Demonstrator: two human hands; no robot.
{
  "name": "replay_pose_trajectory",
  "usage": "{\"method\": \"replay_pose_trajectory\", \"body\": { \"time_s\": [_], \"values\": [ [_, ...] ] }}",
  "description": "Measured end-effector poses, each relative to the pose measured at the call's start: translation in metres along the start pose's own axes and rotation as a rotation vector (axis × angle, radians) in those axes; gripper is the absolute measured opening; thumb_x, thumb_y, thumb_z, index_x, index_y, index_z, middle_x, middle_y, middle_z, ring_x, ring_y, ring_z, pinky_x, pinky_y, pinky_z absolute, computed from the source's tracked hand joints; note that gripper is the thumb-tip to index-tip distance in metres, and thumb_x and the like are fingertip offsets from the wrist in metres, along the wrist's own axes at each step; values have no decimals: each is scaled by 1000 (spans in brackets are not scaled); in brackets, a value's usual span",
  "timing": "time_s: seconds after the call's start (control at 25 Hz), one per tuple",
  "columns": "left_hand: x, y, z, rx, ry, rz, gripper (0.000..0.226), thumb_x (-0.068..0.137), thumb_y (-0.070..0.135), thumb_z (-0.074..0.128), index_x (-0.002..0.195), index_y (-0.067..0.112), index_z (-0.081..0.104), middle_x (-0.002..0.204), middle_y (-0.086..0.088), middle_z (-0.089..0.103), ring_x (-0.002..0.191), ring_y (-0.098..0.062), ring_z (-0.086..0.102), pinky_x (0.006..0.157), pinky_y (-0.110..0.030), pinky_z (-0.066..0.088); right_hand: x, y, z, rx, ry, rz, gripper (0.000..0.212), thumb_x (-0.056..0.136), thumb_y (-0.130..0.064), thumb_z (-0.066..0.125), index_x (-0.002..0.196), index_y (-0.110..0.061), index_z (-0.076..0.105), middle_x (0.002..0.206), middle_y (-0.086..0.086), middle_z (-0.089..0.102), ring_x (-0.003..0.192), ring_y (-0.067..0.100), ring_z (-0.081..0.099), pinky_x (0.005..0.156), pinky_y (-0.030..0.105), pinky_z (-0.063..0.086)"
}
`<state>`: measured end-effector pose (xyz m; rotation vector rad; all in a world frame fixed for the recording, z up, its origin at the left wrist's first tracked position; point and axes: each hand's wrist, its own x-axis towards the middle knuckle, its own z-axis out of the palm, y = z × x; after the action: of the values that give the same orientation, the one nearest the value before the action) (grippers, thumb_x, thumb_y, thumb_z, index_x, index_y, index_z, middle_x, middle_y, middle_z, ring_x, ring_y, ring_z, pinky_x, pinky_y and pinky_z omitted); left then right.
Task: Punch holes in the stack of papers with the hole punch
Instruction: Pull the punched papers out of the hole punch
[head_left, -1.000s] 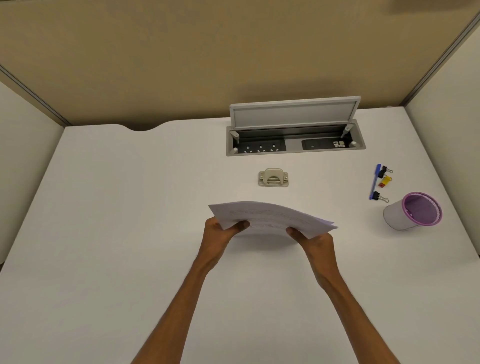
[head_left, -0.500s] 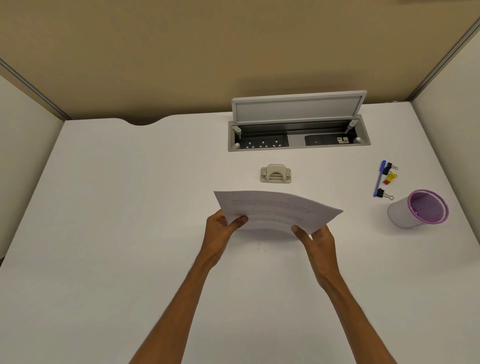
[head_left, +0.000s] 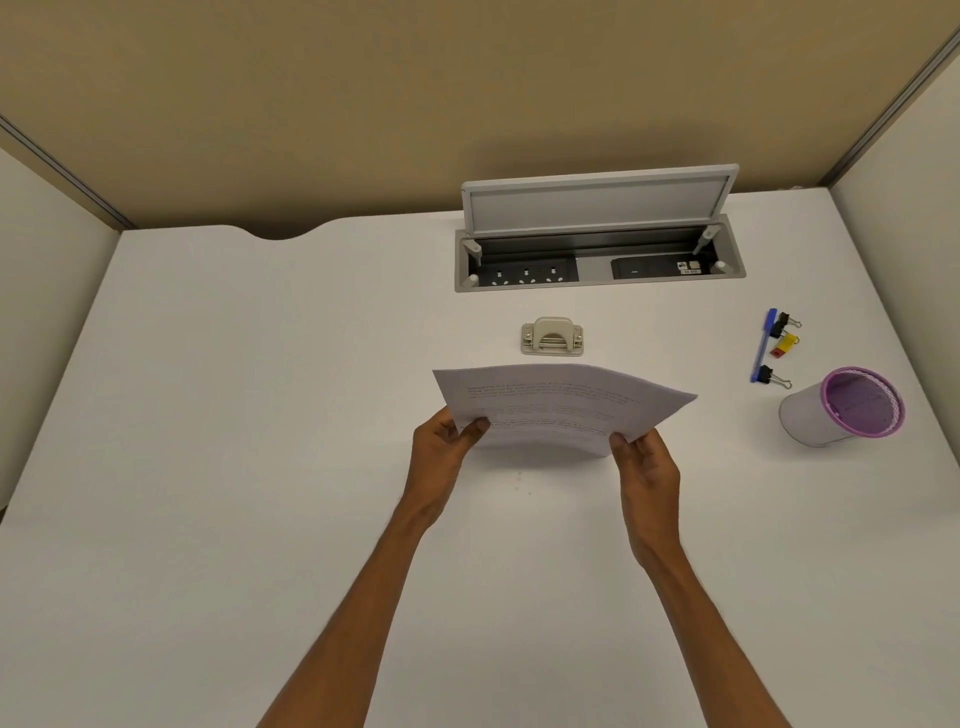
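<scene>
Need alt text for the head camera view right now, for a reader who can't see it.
Two bare hands, left hand and right hand, hold a bowed stack of printed white papers above a white desk, just short of a small beige metal hole punch.

A white surface fills most of the frame, enclosed by a tan partition across the top and pale side panels at left and right, under soft, even light.
</scene>
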<state>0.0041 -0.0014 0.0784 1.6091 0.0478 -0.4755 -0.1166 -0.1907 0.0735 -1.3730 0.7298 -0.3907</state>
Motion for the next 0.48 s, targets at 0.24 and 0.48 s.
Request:
{"method": "replay_pose_trajectory", "body": {
  "time_s": [0.24,0.48],
  "values": [
    [3,2,0,-33,30,12,26,92,1,67,115,14,66,87,5,72,83,5,68,80,-10,52,3,0,4,-3,-23,-11,33,100,-7,56,121,-33,59,117,-16,68,110,-3,63,89,11,49],
    [5,-9,-6,-38,26,40,31,97,7,63,121,26,65,117,11,72,107,0,68,93,-14,52,6,12,-1,-61,80,-8,21,101,-9,56,118,-18,63,115,-6,70,104,3,65,84,13,51]
  ]
}}
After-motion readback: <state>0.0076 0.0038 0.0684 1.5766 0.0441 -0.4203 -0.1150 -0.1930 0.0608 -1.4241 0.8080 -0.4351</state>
